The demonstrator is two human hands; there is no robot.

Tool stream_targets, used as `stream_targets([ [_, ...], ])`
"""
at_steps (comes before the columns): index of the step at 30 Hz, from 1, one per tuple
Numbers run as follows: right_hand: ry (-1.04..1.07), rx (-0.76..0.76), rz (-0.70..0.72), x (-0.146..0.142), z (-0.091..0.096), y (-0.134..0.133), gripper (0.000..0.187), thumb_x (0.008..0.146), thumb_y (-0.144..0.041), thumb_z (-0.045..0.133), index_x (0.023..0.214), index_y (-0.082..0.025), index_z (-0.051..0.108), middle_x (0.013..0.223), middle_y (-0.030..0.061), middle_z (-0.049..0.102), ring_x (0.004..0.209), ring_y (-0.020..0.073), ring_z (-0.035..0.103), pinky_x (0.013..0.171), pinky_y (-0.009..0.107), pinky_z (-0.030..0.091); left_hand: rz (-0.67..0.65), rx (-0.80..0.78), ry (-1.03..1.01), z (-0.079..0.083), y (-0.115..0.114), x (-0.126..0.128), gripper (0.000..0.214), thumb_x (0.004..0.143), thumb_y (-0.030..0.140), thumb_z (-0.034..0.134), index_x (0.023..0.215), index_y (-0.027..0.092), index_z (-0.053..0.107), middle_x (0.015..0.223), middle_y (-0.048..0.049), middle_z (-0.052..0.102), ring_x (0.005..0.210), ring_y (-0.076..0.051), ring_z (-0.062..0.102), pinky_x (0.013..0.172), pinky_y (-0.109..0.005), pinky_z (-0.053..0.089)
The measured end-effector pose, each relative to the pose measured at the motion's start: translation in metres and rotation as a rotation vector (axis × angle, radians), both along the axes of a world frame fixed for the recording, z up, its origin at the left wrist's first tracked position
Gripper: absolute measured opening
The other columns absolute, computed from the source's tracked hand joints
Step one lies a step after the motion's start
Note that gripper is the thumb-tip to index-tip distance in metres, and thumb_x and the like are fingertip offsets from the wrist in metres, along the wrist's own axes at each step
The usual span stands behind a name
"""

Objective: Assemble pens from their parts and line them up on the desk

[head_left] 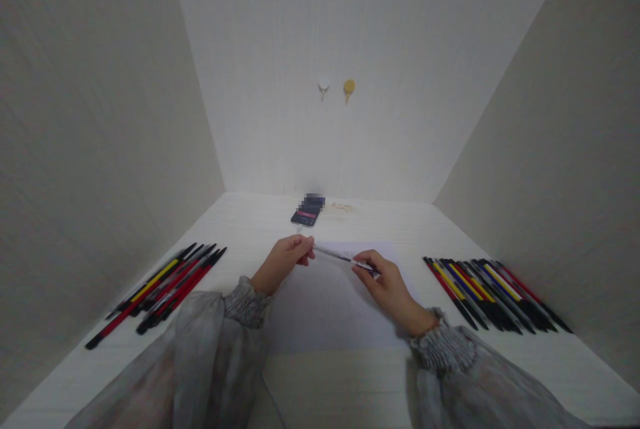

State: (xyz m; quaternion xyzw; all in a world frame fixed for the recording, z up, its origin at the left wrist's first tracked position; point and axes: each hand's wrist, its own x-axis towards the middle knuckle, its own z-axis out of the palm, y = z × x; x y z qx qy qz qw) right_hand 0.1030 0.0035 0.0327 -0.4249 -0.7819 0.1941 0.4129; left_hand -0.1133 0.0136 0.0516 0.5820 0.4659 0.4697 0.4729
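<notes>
Well out to the left of the left hand, a loose pile of pens (167,282) lies slanted on the counter (215,229), with red, yellow and grey barrels and black ends, several crossing or overlapping. Next comes a grey, gathered sleeve (200,355), leading up to the left hand (287,257), whose thumb and fingers are pinched together at one end of a slim pen (333,253). Below that hand, beside the sleeve, runs a thin cable (273,399). Just beyond the left hand lies a phone (306,217), its far part pixelated.

The slim pen spans the gap between the two hands, tilted slightly, above a white sheet of paper (330,322) that spreads beneath and between them. High on the wall beyond the hands are a white hook (324,85) and, right of it, a yellow hook (349,87).

The right hand (390,282) grips the pen's other, darker end between thumb and fingers. Well to its right, a row of pens (493,292) lies closely side by side, showing red, yellow, blue, white and grey barrels.
</notes>
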Motion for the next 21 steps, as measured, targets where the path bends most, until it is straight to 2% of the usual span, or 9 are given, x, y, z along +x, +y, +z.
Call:
stream_targets([
  [4, 0.039, -0.046, 0.026, -0.001, 0.001, -0.001, 0.014, 0.075, -0.028, 0.049, 0.084, -0.019, 0.055, 0.078, 0.0026, 0.06, 0.072, 0.014, 0.055, 0.064, 0.025, 0.042, -0.008, 0.011, -0.031, -0.005, 0.0, 0.0, 0.024, 0.069, 0.037, 0.053, 0.066, 0.013, 0.054, 0.06, 0.0, 0.057, 0.052, -0.008, 0.049, 0.053, -0.021, 0.039],
  [7, 0.102, -0.201, 0.064, 0.0, 0.002, 0.0, 0.018, 0.073, -0.031, 0.052, 0.083, -0.018, 0.057, 0.069, 0.0012, 0.06, 0.061, 0.0119, 0.053, 0.055, 0.022, 0.04, -0.004, 0.038, -0.012, -0.008, 0.001, 0.0, 0.018, 0.065, 0.031, 0.058, 0.067, 0.014, 0.056, 0.058, 0.0005, 0.058, 0.053, -0.009, 0.051, 0.055, -0.022, 0.04],
  [11, 0.163, -0.493, 0.172, 0.0, 0.002, 0.002, 0.032, 0.079, -0.042, 0.04, 0.075, -0.014, 0.056, 0.046, -0.0033, 0.05, 0.035, 0.0056, 0.034, 0.035, 0.019, 0.024, -0.007, 0.081, 0.014, -0.008, -0.001, 0.003, 0.014, 0.059, 0.024, 0.063, 0.067, 0.014, 0.059, 0.059, 0.0005, 0.06, 0.057, -0.01, 0.054, 0.058, -0.023, 0.041],
  [13, 0.153, -0.538, 0.197, -0.002, 0.003, 0.001, 0.038, 0.081, -0.044, 0.033, 0.073, -0.014, 0.055, 0.042, -0.0044, 0.045, 0.033, 0.0052, 0.03, 0.034, 0.019, 0.021, -0.018, 0.073, 0.002, -0.007, -0.003, 0.005, 0.013, 0.058, 0.023, 0.064, 0.067, 0.014, 0.06, 0.062, -0.0001, 0.061, 0.059, -0.01, 0.055, 0.06, -0.024, 0.042],
  [16, 0.182, -0.45, 0.164, -0.005, 0.006, -0.002, 0.03, 0.076, -0.043, 0.045, 0.089, -0.017, 0.051, 0.053, -0.0047, 0.048, 0.04, 0.0059, 0.036, 0.037, 0.018, 0.025, 0.001, 0.026, -0.059, -0.004, -0.004, 0.006, 0.016, 0.056, 0.022, 0.066, 0.068, 0.014, 0.059, 0.061, 0.0003, 0.061, 0.058, -0.01, 0.056, 0.06, -0.024, 0.043],
  [18, 0.183, -0.326, 0.122, -0.005, 0.009, -0.003, 0.036, 0.067, -0.038, 0.058, 0.096, -0.02, 0.046, 0.061, -0.0044, 0.049, 0.046, 0.0067, 0.041, 0.042, 0.018, 0.032, 0.047, -0.006, -0.118, -0.004, -0.003, 0.006, 0.019, 0.055, 0.022, 0.066, 0.069, 0.013, 0.057, 0.06, 0.0006, 0.061, 0.057, -0.01, 0.057, 0.06, -0.024, 0.044],
  [19, 0.169, -0.253, 0.102, -0.004, 0.01, -0.003, 0.038, 0.064, -0.035, 0.062, 0.095, -0.02, 0.046, 0.065, -0.0034, 0.05, 0.05, 0.0077, 0.043, 0.045, 0.019, 0.035, 0.068, -0.019, -0.143, -0.004, -0.002, 0.005, 0.02, 0.055, 0.022, 0.067, 0.069, 0.013, 0.056, 0.059, 0.0007, 0.061, 0.056, -0.01, 0.057, 0.059, -0.024, 0.044],
  [21, 0.129, -0.123, 0.07, -0.001, 0.011, -0.003, 0.027, 0.065, -0.032, 0.061, 0.086, -0.019, 0.05, 0.071, -0.0002, 0.052, 0.06, 0.0104, 0.049, 0.053, 0.021, 0.04, 0.101, -0.039, -0.173, -0.007, 0.0, 0.003, 0.02, 0.057, 0.024, 0.066, 0.068, 0.013, 0.055, 0.058, 0.0005, 0.061, 0.055, -0.011, 0.058, 0.059, -0.024, 0.044],
])
